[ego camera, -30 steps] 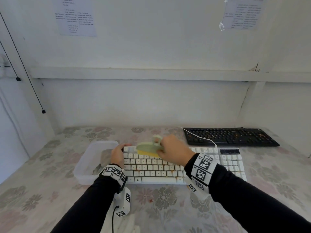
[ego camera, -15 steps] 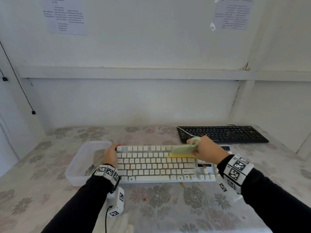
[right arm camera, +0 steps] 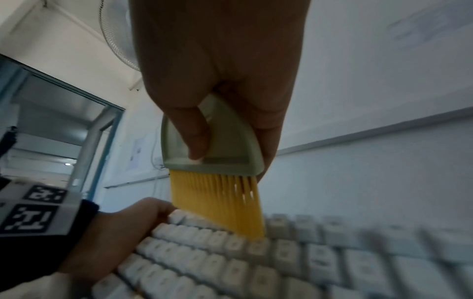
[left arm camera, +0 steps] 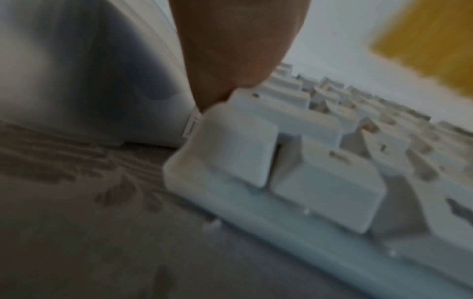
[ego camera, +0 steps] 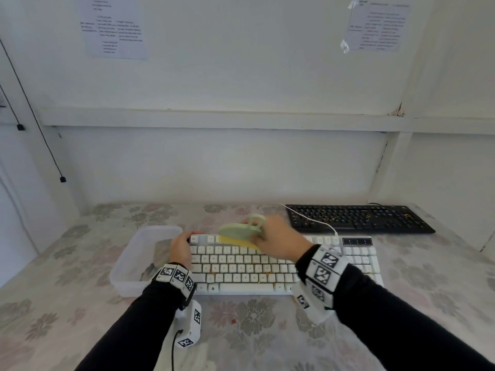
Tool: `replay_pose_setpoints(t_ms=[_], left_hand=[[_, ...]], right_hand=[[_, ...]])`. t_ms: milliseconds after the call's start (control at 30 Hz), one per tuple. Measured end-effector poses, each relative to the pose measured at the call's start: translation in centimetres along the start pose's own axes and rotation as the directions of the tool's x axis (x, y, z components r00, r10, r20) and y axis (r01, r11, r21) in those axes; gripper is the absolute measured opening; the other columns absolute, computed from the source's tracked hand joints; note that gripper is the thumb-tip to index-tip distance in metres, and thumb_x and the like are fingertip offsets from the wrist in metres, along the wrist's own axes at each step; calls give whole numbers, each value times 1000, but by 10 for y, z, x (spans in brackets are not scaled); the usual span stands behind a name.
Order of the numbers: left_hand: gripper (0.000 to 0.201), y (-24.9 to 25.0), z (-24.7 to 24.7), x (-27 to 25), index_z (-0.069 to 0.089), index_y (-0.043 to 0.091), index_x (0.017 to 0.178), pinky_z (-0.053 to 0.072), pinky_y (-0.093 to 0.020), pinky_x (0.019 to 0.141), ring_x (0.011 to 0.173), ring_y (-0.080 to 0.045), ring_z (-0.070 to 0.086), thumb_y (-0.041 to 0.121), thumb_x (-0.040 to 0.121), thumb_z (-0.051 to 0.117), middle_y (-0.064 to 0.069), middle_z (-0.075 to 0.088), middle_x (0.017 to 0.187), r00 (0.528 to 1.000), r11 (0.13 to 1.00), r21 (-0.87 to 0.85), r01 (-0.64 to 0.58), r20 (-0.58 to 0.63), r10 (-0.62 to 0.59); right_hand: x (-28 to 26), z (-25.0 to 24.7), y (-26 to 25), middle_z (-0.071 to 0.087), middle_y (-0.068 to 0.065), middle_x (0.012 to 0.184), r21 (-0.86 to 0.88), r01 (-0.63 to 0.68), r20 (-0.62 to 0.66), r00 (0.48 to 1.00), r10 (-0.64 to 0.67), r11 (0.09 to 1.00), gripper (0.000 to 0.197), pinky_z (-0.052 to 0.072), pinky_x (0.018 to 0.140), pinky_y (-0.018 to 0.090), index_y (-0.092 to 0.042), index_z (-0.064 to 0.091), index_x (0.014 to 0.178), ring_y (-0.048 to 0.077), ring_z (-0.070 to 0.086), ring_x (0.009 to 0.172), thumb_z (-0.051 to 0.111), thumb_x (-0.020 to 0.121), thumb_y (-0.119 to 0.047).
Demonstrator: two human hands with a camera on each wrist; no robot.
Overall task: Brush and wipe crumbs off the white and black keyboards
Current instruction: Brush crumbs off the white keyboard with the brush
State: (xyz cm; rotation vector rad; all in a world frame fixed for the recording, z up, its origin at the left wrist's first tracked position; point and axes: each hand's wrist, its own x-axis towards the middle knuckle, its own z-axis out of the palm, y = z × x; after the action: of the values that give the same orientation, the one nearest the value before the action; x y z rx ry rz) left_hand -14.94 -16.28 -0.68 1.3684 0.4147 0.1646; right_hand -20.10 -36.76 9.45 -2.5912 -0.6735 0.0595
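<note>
The white keyboard lies in front of me on the floral table, with brown crumbs between some keys. My right hand grips a pale green brush with yellow bristles, which touch the top key rows near the left end. My left hand holds the keyboard's left edge, a finger pressing on its corner. The black keyboard lies behind to the right, crumbs scattered on its keys.
A clear plastic container stands right against the white keyboard's left edge. The keyboard's white cable runs across the black keyboard's left end. A white wall closes the table's far side. A small red crumb lies on the tablecloth.
The brush was over the upper left keys, swept right to the keyboard's middle-right, and is now back near the left end. My left hand has stayed on the left edge.
</note>
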Motion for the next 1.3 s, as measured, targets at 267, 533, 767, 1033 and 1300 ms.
replay_pose_setpoints(t_ms=[267, 533, 767, 1033, 1300], left_hand=[[35, 12, 2, -17, 51, 15, 73, 40, -10, 52, 75, -24, 46, -2, 98, 32, -1, 43, 68, 992, 992, 52, -118, -45, 120], [34, 9, 0, -5, 67, 12, 68, 46, -37, 70, 68, -29, 55, 12, 91, 42, -13, 60, 71, 1000, 999, 33, 29, -12, -29], [31, 15, 3, -16, 66, 8, 78, 47, -33, 62, 58, -24, 54, 12, 94, 39, -8, 59, 60, 1000, 997, 82, 10, 14, -11], [38, 12, 4, -14, 67, 13, 72, 49, -40, 74, 70, -30, 57, 11, 93, 35, -11, 62, 70, 1000, 993, 120, -20, 0, 20], [36, 12, 5, -15, 66, 15, 71, 46, -33, 63, 65, -28, 56, 16, 94, 39, 0, 61, 47, 999, 997, 81, -19, -25, 21]], right_hand=[[37, 40, -40, 44, -3, 68, -29, 99, 13, 995, -99, 995, 24, 28, 48, 13, -2, 57, 114, 3, 38, 53, 47, 92, -4], [33, 39, -7, 59, 5, 81, -120, 61, 23, 998, -59, 991, 30, 32, 49, 13, -11, 59, 114, 20, 54, 65, 47, 89, 0], [-3, 14, 43, 62, -1, 87, -114, -43, 0, 999, 43, 993, 28, 47, 62, 16, -21, 59, 108, 16, 61, 77, 50, 90, -3], [-57, -27, 107, 51, -18, 69, -151, -122, -98, 989, 108, 981, 35, 36, 56, 10, -34, 48, 73, -1, 51, 64, 55, 88, -3], [-96, -53, 157, 54, -17, 67, -198, -233, -180, 964, 198, 952, 48, 36, 56, 10, -41, 44, 66, -1, 54, 63, 59, 85, 1]])
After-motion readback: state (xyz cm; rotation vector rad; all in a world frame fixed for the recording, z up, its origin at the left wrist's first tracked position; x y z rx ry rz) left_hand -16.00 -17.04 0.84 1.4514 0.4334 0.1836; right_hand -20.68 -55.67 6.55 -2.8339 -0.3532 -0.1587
